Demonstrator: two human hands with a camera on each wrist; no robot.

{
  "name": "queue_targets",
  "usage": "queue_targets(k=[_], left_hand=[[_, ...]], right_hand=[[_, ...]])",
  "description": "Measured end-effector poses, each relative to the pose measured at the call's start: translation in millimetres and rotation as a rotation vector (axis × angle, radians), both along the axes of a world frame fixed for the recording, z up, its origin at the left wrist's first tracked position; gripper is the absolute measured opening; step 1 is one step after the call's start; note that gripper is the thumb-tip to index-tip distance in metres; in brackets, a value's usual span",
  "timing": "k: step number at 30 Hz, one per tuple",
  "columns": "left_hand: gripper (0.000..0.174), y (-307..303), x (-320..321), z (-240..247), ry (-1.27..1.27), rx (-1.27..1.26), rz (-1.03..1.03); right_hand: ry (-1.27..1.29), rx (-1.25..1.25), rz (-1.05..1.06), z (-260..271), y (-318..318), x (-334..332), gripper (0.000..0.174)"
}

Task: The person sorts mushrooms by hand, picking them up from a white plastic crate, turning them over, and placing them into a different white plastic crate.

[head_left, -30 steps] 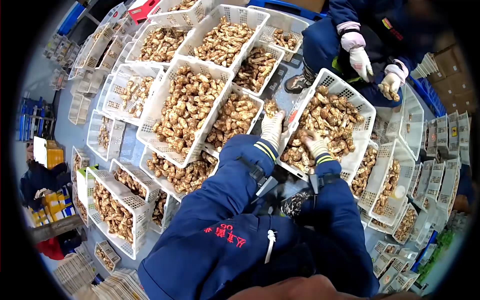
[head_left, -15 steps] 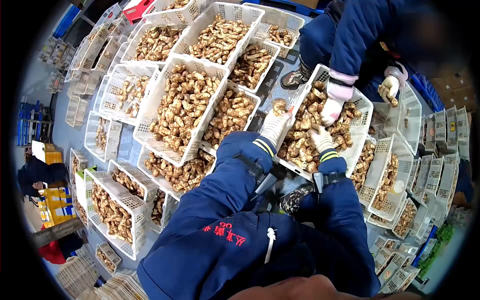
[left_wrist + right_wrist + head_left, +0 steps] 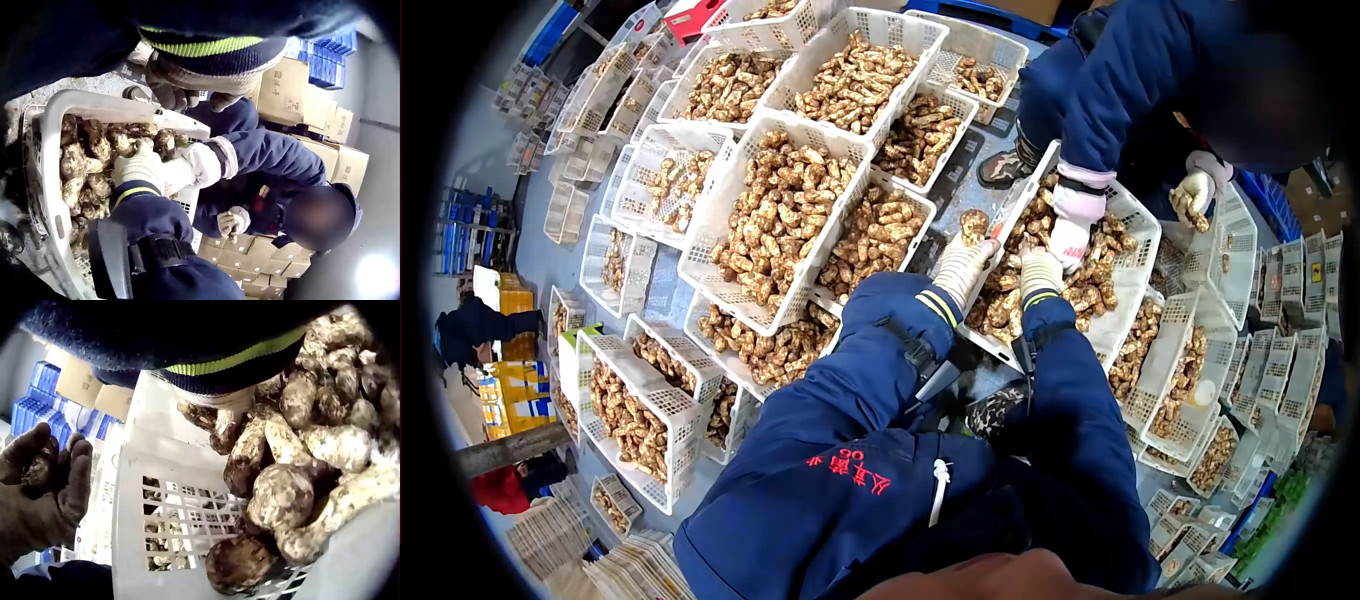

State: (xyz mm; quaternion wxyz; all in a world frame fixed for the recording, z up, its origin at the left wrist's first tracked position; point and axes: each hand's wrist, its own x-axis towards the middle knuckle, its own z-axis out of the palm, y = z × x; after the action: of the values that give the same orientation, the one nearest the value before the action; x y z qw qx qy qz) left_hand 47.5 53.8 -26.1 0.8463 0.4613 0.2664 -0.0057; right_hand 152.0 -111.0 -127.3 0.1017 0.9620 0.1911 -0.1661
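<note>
Beside the left rim of the tilted white crate [image 3: 1136,318], my gloved left hand [image 3: 962,266] holds a mushroom [image 3: 973,226] upright. The right wrist view shows that mushroom [image 3: 40,470] between the curled fingers of the left hand [image 3: 56,494]. Inside the crate, my right hand [image 3: 1040,270] reaches down onto piled mushrooms [image 3: 1000,308]. In the left wrist view the right hand [image 3: 139,170] touches the pile, its fingertips partly hidden. Another person's gloved hand [image 3: 1070,241] is right beside it.
To the left stand many crates heaped with mushrooms, a large one [image 3: 840,236] nearest. More crates [image 3: 1162,345] line the right side. The other person's second hand [image 3: 1195,193] holds mushrooms beyond the crate. Cardboard boxes [image 3: 282,94] are stacked behind.
The other person's arm has reached into the crate beside my right hand. My right hand has shifted slightly forward over the pile, while my left hand keeps its mushroom at the rim.
</note>
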Motion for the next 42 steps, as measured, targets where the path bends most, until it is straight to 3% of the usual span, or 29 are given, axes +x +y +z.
queue_targets(k=[1,4,5,8,9,10,12,15,17,21,23,24,25,26,29,30,32,33,34,36,38,40,41,42], left_hand=[[0.025,-0.1,2.9,-8.9,0.035,0.034,-0.001],[0.029,-0.7,6.5,-15.1,0.044,0.057,0.011],[0.029,0.2,7.5,-19.6,0.058,0.049,-0.017],[0.027,-2.3,6.0,-16.0,0.053,0.018,-0.082],[0.027,-3.5,3.1,-10.2,0.02,0.006,-0.066],[0.026,-4.4,2.0,-3.3,0.032,-0.008,-0.06],[0.028,-4.3,2.5,-14.2,-0.045,-0.022,-0.08],[0.03,0.6,5.5,-27.4,0.011,0.167,-0.131],[0.031,-0.5,5.3,-35.4,0.018,0.11,-0.16],[0.031,-5.2,7.6,-26.2,-0.001,0.069,-0.229],[0.035,-9.5,6.3,-24.2,-0.07,0.065,-0.247],[0.04,-9.3,6.5,-16.9,-0.169,0.157,-0.283],[0.042,-11.5,7.9,-25.0,-0.165,0.094,-0.297],[0.043,-13.1,9.1,-33.2,-0.162,0.032,-0.31],[0.041,-12.7,-2.0,4.2,-0.051,-0.147,-0.389],[0.039,-12.7,-3.5,4.0,0.022,-0.203,-0.43],[0.03,-13.6,-0.9,3.8,-0.065,-0.19,-0.355],[0.028,-12.7,2.8,-17.3,-0.105,-0.137,-0.319],[0.026,-11.5,5.4,-38.3,-0.147,-0.084,-0.281],[0.022,-5.3,3.9,-20.6,-0.03,-0.095,-0.103],[0.02,-6.7,0.7,8.0,-0.024,0.023,-0.031],[0.019,-4.8,4.5,1.8,0.025,0.056,-0.051],[0.019,-6.2,3.0,1.5,0.008,0.049,-0.017],[0.02,-2.9,4.4,0.5,-0.02,-0.112,-0.011]], right_hand=[[0.185,0.039,-0.37,-4.1,2.7,13.5,0.033],[0.27,-0.131,-0.157,-20.0,-24.5,10.7,0.038],[0.26,-0.026,-0.212,31.6,-17.0,-14.9,0.038],[0.239,0.101,-0.304,-11.4,-47.5,-3.1,0.052],[0.25,0.237,-0.421,24.8,-37.9,-15.6,0.058],[0.136,0.256,-0.312,12.7,-38.6,-18.0,0.061],[0.144,0.309,-0.254,-0.5,-31.8,-12.9,0.064],[0.272,0.239,-0.396,-15.4,-16.3,-6.5,0.066],[0.3,0.241,-0.482,-28.0,-25.5,-1.7,0.069],[0.203,0.734,-0.444,-27.8,-68.7,-5.7,0.064],[0.361,1.137,-0.66,-36.1,-80.9,-5.3,0.05],[0.498,1.293,-0.773,-8.8,-80.8,-12.6,0.045],[0.547,1.385,-0.829,19.3,-73.7,-23.2,0.041],[0.634,1.374,-0.871,47.9,-63.9,-31.7,0.042],[0.795,1.405,-0.61,96.0,-45.1,-48.6,0.039],[0.814,1.422,-0.571,100.1,-42.4,-50.4,0.041],[0.78,1.64,-0.59,104.8,-40.6,-54.4,0.05],[0.877,1.672,-0.664,76.6,-49.9,-43.2,0.049],[0.76,1.541,-0.673,90.0,-45.9,-44.3,0.044],[0.218,0.645,-0.012,-28.3,-80.3,-30.4,0.04],[0.255,0.392,0.034,3.3,-58.4,-36.8,0.043],[0.29,0.14,0.082,38.5,-34.2,-43.7,0.051],[0.219,0.266,0.121,35.0,-40.0,-53.5,0.058],[0.214,0.328,0.148,31.1,-39.7,-55.5,0.063]])
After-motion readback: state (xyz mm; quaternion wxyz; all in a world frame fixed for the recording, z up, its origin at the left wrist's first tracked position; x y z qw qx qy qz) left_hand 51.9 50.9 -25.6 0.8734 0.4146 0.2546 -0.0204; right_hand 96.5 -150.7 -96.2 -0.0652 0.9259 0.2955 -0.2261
